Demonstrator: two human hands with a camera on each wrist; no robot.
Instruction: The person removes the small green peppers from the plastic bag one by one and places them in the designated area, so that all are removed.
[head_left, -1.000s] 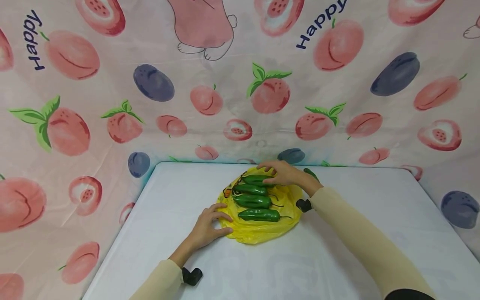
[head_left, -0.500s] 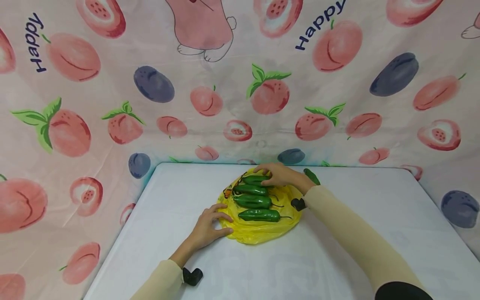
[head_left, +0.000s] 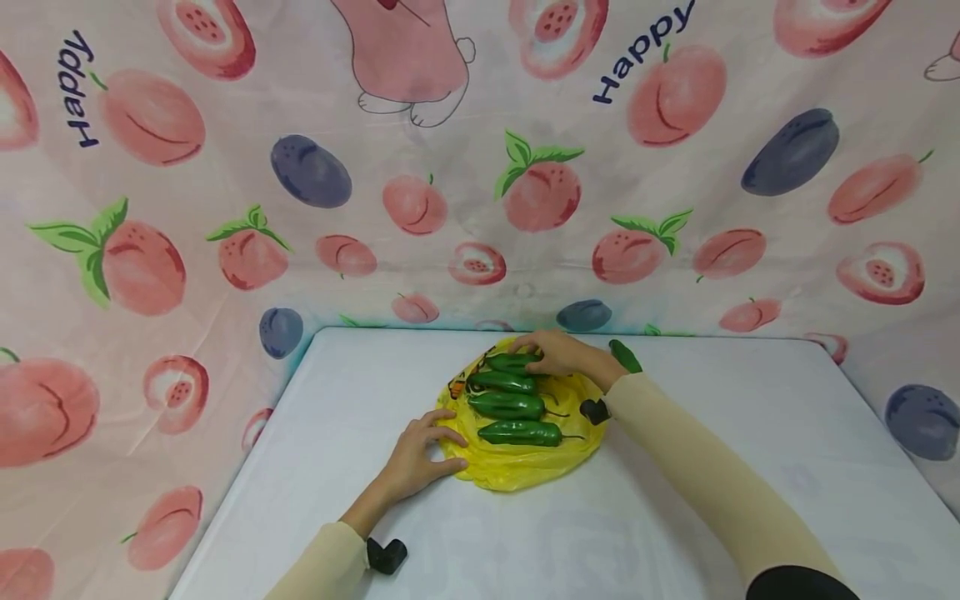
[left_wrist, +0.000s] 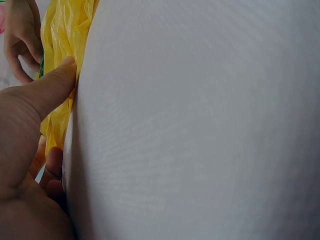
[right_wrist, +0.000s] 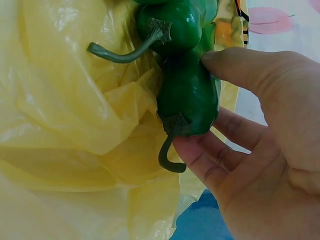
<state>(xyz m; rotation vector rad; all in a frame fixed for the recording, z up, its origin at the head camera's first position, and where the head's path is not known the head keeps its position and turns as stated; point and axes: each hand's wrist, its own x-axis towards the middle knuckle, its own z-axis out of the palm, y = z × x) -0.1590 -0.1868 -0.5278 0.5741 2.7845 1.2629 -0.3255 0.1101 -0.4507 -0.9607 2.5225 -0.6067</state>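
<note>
Several glossy green peppers with curved stems lie in a row on a crumpled yellow plastic bag (head_left: 498,475). At the far end of the row, my right hand (head_left: 558,352) grips the farthest pepper (right_wrist: 187,95), thumb on one side and fingers on the other. A neighbouring pepper (right_wrist: 170,27) presses against it. The nearest pepper (head_left: 519,432) lies slightly apart from the others. My left hand (head_left: 416,454) holds the bag's left edge; in the left wrist view the thumb (left_wrist: 57,82) presses on the yellow plastic, and the fingers are partly hidden behind it.
The bag lies on a white table (head_left: 360,383). Behind the right forearm shows part of a long green thing (head_left: 625,356). A fruit-printed cloth (head_left: 465,167) hangs beyond the table's back edge.
My right hand has shifted slightly left and its forearm has swung a little inward, still at the farthest pepper. The left hand and the bag have stayed in place.
</note>
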